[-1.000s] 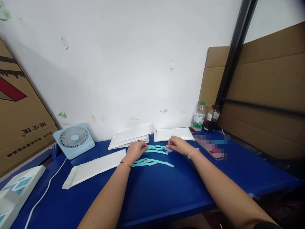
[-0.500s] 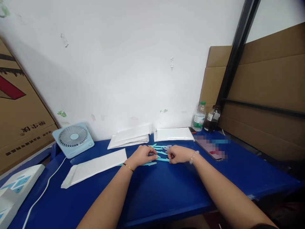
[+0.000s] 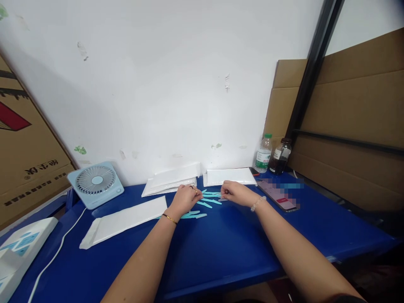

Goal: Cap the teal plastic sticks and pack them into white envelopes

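Observation:
Several thin turquoise plastic sticks (image 3: 211, 205) with paler, see-through ends lie fanned out on the blue table between my hands. My left hand (image 3: 186, 199) is closed, its thumb and fingers pinched at the left end of a turquoise stick. From the other side, my right hand (image 3: 238, 194) pinches at the right end of the sticks, its fingers curled in. More turquoise sticks (image 3: 191, 214) lie under and in front of my left wrist, partly hidden. Left of that wrist is a long white padded envelope (image 3: 126, 221), lying flat.
White padded envelopes (image 3: 168, 181) and another white packet (image 3: 230, 176) lie along the wall. A phone (image 3: 277, 195), a clear bottle (image 3: 263, 155) and a dark-liquid bottle (image 3: 280, 159) are at right. At left stand a fan (image 3: 96, 183), its cable and a white-and-blue device (image 3: 28, 244).
Both hands have shifted toward the wall. My right hand has moved from the near sticks to the farther ones, and the near stick ends lie free of it.

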